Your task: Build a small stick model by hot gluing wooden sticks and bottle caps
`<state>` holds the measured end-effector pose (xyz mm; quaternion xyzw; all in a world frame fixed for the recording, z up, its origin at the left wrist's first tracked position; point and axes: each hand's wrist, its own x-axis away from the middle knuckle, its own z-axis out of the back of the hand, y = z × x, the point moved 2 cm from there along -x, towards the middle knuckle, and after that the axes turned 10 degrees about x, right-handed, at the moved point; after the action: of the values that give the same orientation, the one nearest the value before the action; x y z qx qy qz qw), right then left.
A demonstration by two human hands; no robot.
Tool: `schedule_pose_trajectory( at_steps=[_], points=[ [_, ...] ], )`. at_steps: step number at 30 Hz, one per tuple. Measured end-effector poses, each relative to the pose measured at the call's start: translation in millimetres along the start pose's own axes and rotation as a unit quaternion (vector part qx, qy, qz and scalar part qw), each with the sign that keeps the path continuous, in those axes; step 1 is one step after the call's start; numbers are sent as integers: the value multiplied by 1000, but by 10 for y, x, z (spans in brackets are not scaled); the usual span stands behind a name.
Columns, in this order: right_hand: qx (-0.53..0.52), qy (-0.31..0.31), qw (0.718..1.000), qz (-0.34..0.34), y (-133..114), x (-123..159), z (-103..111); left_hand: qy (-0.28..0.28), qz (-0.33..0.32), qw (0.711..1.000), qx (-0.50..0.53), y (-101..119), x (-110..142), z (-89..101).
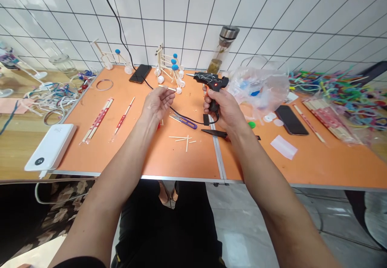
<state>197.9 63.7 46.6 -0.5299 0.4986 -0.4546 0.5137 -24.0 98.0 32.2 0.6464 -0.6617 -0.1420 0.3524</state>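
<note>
While right fingers [213,95] wrapped round one glue gun [211,81], left fingers [166,95] pinching one wooden stick [167,88]

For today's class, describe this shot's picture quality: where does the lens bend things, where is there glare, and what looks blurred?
In the head view, the wide lens curves the wall tiles and stretches the forearms toward the bottom corners; glare shows as a pale patch on the floor; the colored pipe cleaners at the right edge look soft, while the glue gun stays fairly sharp.
</note>
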Motion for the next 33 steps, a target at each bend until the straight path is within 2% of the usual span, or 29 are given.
schedule_pose_trajectory(
  at_steps=[2,5,12,16,23,33],
  points=[
    [-3,-9,1000,-1,2,8,-32,4,2,1000,1,12,20,-14],
    [51,16,998,18,29,9,-62,17,10,1000,6,35,50,-35],
    [147,49,981,118,92,64,-81,27,30,998,42,58,71,-49],
    [209,63,964,152,75,119,-99,26,49,996,73,52,37,-34],
    [242,61,951,181,64,171,-127,10,66,992,107,44,16,-20],
    [255,61,948,182,55,196,-135,16,93,988,125,33,-21,-4]
  ],
)
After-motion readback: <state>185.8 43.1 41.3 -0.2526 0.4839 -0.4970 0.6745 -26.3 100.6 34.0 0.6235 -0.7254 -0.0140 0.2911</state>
